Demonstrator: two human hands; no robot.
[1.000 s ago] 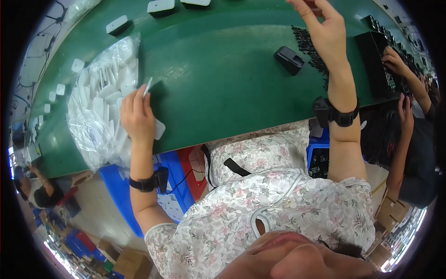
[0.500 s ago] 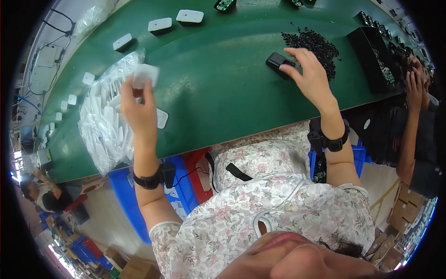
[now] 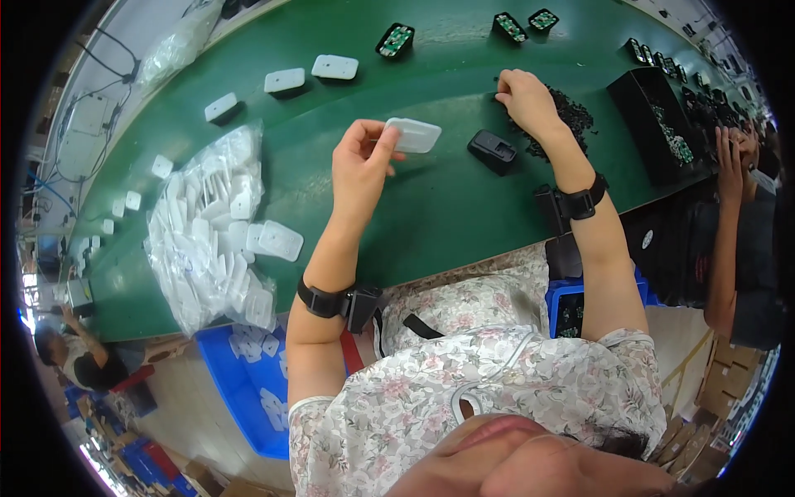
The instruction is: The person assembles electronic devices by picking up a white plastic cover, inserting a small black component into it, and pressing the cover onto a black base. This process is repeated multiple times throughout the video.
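The white cover point(image 3: 418, 135), a shallow piece with rounded corners, is pinched at its left end between the thumb and fingers of the left hand point(image 3: 362, 160). These fingers are closed on that end alone; the rest of the cover juts out to the right beyond them, its other edges free, pointing toward the black housing point(image 3: 493, 151) and well short of touching it. The housing sits on the green worktop point(image 3: 431, 207) between the two hands.

The right hand point(image 3: 527, 101) is just beyond the housing, its fingers bent downward at the left side of the pile of small black parts point(image 3: 575, 114); whether they grip a part cannot be told.

Bare green surface stretches from the housing to the near edge, and another stretch runs left to the clear bag of white covers point(image 3: 203, 236), which reaches that edge. Two loose covers point(image 3: 280, 240) overlap at the bag's right side. A black box point(image 3: 638, 124) bounds the room right of the pile. Along the far side stand white-topped pieces point(image 3: 334, 67) and open black housings with green boards point(image 3: 396, 39). Below the near edge is a blue bin point(image 3: 236, 398) with white pieces inside.
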